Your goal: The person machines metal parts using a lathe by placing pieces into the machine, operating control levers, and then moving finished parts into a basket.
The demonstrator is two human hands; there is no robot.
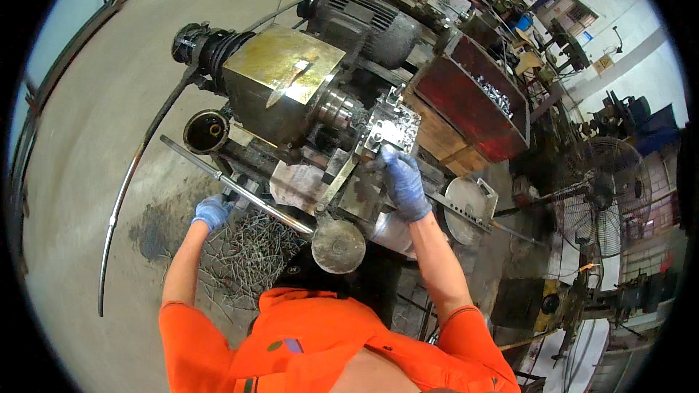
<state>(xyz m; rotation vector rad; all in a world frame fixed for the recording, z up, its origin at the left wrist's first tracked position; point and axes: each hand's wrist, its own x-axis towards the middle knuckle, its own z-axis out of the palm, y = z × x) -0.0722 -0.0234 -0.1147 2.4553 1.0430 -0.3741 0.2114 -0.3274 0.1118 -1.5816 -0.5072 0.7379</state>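
Both my hands wear blue gloves. My right hand (405,183) is at the front edge of a metal fixture (393,125) strewn with shavings. Its fingers are closed at the fixture's edge; what they pinch, if anything, is too small to make out. The fixture faces the round spindle chuck (341,110) of a greasy machine. Lower on the left, my left hand (212,212) is closed beside the machine's frame, below a long steel lever bar (251,196). Its fingertips and what they hold are hidden. A round metal disc (338,246) sits close to my body.
A heap of thin metal rods or scraps (244,258) lies on the floor below my left hand. Beyond the fixture stands a red bin (473,98) with small shiny parts. A motor (371,25), a brass-topped housing (280,62) and a large fan (601,193) surround the workplace.
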